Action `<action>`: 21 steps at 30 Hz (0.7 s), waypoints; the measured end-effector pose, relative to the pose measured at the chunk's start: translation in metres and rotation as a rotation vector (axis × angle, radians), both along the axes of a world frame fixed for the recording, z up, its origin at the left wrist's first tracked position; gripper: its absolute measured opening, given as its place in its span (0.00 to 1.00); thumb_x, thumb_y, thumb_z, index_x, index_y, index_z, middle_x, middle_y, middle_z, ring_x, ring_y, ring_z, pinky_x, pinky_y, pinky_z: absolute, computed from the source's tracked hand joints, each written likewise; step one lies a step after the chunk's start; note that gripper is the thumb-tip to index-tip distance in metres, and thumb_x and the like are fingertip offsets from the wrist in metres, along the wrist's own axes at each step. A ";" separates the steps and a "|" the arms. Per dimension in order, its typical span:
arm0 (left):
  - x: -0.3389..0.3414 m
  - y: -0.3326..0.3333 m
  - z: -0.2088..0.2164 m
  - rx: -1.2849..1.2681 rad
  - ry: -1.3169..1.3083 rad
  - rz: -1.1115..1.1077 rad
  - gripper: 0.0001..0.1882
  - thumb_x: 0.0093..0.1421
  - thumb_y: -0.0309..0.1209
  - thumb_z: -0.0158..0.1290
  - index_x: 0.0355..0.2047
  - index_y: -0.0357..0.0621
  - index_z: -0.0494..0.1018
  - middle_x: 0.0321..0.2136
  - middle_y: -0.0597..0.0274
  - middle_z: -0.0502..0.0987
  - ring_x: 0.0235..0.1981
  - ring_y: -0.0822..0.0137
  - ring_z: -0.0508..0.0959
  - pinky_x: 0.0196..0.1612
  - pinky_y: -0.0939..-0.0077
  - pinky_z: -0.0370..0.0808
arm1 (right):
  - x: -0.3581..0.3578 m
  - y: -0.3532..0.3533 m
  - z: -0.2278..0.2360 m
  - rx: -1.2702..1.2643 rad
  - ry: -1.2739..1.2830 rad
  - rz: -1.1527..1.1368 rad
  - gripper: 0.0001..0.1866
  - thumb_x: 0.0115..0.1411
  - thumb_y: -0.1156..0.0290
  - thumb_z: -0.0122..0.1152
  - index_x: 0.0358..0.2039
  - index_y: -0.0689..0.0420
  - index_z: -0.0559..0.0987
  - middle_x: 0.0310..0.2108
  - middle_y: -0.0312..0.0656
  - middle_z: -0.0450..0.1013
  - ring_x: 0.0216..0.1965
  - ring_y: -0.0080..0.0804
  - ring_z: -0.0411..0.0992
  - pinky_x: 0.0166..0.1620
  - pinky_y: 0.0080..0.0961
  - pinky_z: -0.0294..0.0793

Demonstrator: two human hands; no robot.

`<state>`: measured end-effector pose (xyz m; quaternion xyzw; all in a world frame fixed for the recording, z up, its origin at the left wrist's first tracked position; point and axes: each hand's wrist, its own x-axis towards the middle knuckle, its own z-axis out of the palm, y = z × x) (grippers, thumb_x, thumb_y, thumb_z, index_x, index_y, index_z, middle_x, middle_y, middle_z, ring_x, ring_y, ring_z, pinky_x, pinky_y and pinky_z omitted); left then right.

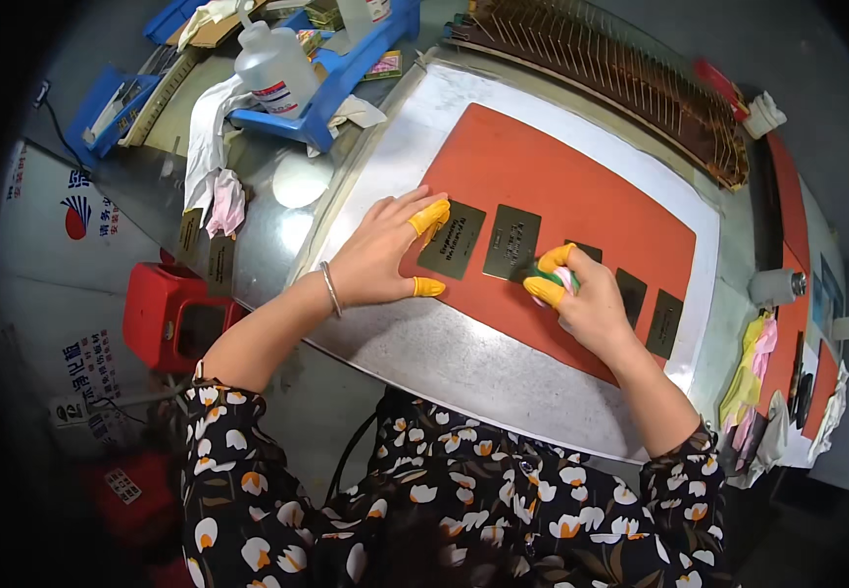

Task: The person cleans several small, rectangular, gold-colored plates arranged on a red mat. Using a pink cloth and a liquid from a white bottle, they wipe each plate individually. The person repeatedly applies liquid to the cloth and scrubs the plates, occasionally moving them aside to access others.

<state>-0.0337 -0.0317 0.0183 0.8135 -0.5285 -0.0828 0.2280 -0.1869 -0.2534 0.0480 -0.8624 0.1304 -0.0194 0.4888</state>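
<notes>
A red-orange mat (542,167) lies on the white board in front of me, with several dark engraved metal plates in a slanting row on it. My left hand (385,250) rests at the mat's left edge, fingers apart, yellow finger cots on the thumb and a fingertip, beside the leftmost plate (454,240). My right hand (586,299), also in yellow finger cots, pinches a small green, white and pink wad (563,277) at the lower right of the second plate (510,242). That hand partly covers the middle plate (586,252). Two more plates (666,323) lie to its right.
A blue tray (346,93) with a pump bottle (272,69) stands at the far left, near white cloths (211,137). A rack of thin upright pins (610,78) runs along the back. On the left is a red device (174,314); a bottle (777,286) and rags (752,372) lie right.
</notes>
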 end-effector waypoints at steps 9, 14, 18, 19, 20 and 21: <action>-0.035 0.057 -0.018 -0.029 0.024 0.170 0.39 0.51 0.40 0.57 0.59 0.39 0.53 0.60 0.50 0.55 0.63 0.51 0.52 0.62 0.50 0.47 | 0.076 0.036 -0.020 -0.248 -0.116 0.188 0.09 0.54 0.71 0.58 0.30 0.63 0.71 0.21 0.50 0.73 0.25 0.46 0.73 0.28 0.35 0.70; -0.041 0.058 -0.020 -0.024 0.026 0.196 0.36 0.53 0.38 0.55 0.59 0.39 0.54 0.61 0.53 0.55 0.63 0.54 0.52 0.62 0.50 0.46 | 0.106 0.045 -0.021 -0.410 -0.075 0.165 0.09 0.55 0.70 0.58 0.29 0.63 0.72 0.24 0.50 0.74 0.24 0.42 0.73 0.27 0.34 0.70; -0.040 0.060 -0.019 -0.071 0.024 0.211 0.34 0.53 0.36 0.55 0.58 0.38 0.57 0.60 0.53 0.57 0.63 0.54 0.53 0.62 0.50 0.46 | 0.109 0.051 -0.040 -0.589 -0.175 0.179 0.06 0.54 0.71 0.57 0.28 0.61 0.74 0.25 0.49 0.73 0.25 0.46 0.72 0.29 0.38 0.69; -0.041 0.059 -0.019 -0.066 0.028 0.215 0.34 0.53 0.36 0.55 0.58 0.38 0.57 0.60 0.53 0.57 0.63 0.54 0.53 0.62 0.50 0.46 | 0.109 0.053 -0.043 -0.631 -0.187 0.195 0.06 0.53 0.71 0.57 0.28 0.61 0.74 0.25 0.49 0.73 0.25 0.47 0.72 0.29 0.38 0.69; -0.043 0.059 -0.020 -0.061 0.032 0.219 0.34 0.53 0.36 0.55 0.58 0.38 0.57 0.60 0.53 0.57 0.63 0.55 0.53 0.62 0.50 0.46 | 0.107 0.054 -0.044 -0.595 -0.163 0.174 0.07 0.52 0.71 0.58 0.27 0.61 0.73 0.24 0.49 0.72 0.24 0.47 0.72 0.28 0.38 0.69; -0.042 0.059 -0.018 -0.057 0.030 0.224 0.34 0.53 0.35 0.55 0.58 0.37 0.57 0.60 0.54 0.57 0.63 0.55 0.53 0.62 0.50 0.46 | 0.107 0.055 -0.045 -0.604 -0.182 0.180 0.07 0.52 0.71 0.58 0.27 0.61 0.73 0.23 0.49 0.72 0.24 0.47 0.72 0.28 0.38 0.69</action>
